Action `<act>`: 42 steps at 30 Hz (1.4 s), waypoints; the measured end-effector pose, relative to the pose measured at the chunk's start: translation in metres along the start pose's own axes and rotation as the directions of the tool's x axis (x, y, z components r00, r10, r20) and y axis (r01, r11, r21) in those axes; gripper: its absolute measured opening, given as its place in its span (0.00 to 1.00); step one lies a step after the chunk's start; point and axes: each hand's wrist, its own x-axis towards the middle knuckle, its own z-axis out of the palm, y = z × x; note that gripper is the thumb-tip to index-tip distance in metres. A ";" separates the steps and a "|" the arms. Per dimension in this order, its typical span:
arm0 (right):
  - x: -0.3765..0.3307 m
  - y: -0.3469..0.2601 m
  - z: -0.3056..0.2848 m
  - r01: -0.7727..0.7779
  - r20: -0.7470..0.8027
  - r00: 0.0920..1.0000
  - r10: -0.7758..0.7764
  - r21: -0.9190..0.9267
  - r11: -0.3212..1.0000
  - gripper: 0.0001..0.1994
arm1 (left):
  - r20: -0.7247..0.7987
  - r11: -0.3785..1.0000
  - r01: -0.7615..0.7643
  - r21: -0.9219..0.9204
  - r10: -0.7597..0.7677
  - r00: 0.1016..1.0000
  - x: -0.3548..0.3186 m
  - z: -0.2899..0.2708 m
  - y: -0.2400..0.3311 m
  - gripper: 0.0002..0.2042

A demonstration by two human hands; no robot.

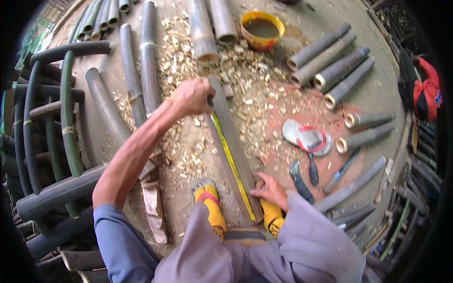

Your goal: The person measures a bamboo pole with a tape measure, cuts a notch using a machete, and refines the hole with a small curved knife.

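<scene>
A dark bamboo pole (229,127) lies lengthwise between my feet, pointing away from me. Along its top runs a yellow measuring tape (231,165), stretched from the far part down to the near end. My left hand (192,96) is closed at the tape's far end, around a dark tape measure case that the fingers mostly hide. Lower down, my right hand (270,189) sits beside the near part of the pole, its bent fingers apart at the pole's right edge. Nothing shows in that hand. Yellow socks (214,213) cover my feet, on either side of the pole.
Wood chips (181,61) litter the ground. A yellow bowl (261,30) of murky liquid stands far off. Cut bamboo pieces (325,56), a loose flip-flop (306,137) and dark-handled tools (300,181) lie right. A bamboo frame (68,113) stands left.
</scene>
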 end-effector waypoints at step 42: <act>-0.085 0.115 -0.072 -0.009 -0.559 0.829 -0.002 -0.018 1.000 0.18 | 0.209 -0.039 0.254 -0.966 -0.695 0.688 -0.363 0.198 -0.014 0.14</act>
